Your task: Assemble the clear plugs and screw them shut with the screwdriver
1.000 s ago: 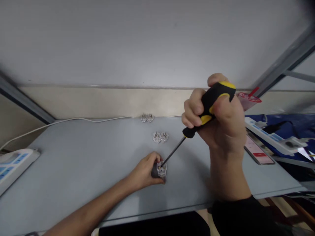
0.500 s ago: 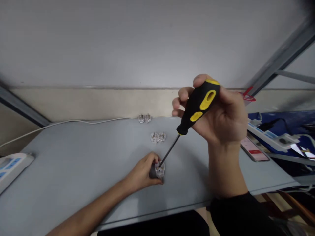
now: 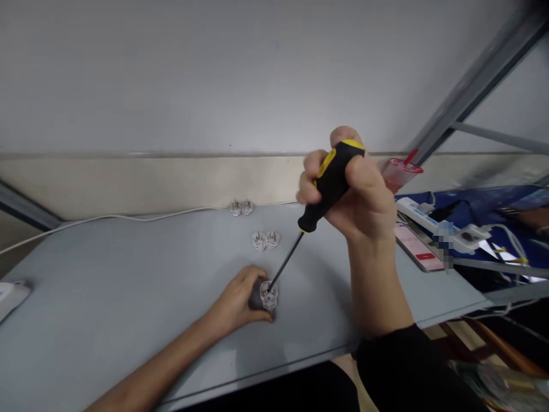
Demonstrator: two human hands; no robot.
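My left hand is closed round a small plug with a clear faceplate, pressing it down on the grey table. My right hand is wrapped round the black and yellow handle of a screwdriver. Its thin shaft slants down to the left, and the tip sits on the plug's face. Behind the plug lie two pairs of clear plug parts, one pair close by and another pair near the wall.
A white cable runs along the table's back edge. A white power strip sits at the left edge. To the right lie a phone, another power strip and a blue cloth. A metal frame bar slants up right.
My right hand has turned the screwdriver handle round between the fingers and closed again round it. The view has drifted, so everything sits a little further left. My left hand still grips the plug.
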